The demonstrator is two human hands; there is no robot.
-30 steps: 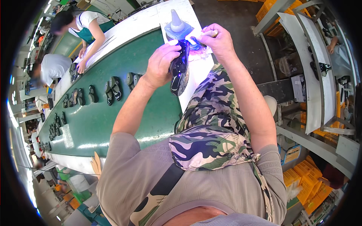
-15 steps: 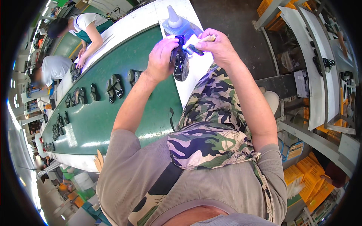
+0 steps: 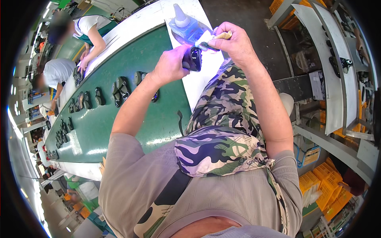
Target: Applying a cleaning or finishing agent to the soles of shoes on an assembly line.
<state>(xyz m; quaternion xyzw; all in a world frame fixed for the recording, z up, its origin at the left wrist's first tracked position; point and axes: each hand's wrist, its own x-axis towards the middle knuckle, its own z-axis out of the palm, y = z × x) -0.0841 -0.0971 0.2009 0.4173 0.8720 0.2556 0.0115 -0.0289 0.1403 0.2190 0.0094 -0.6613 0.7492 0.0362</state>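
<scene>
My left hand point(image 3: 171, 65) is closed around a glossy black sandal point(image 3: 193, 60), raised above the white ledge and turned so that one rounded end faces me. Much of the sandal is hidden behind my fingers. In my right hand point(image 3: 235, 44) a crumpled cloth point(image 3: 206, 37) is pinched, whitish and yellowish with a dark stained part. The cloth is just beyond the sandal's right side; whether they touch I cannot tell. A clear squeeze bottle point(image 3: 189, 30) with a pale cone nozzle stands behind both hands, lit bluish.
On the green conveyor belt point(image 3: 131, 135) to my left lie several dark sandals point(image 3: 121, 89) in pairs. A co-worker point(image 3: 95, 33) leans over the far side, hands at a sandal. Metal racks point(image 3: 337, 79) and yellow crates point(image 3: 327, 186) stand to my right.
My left hand has turned the sandal from upright, sole lengthwise, to end-on toward me, and moved slightly nearer. My right hand with the cloth has shifted a little right.
</scene>
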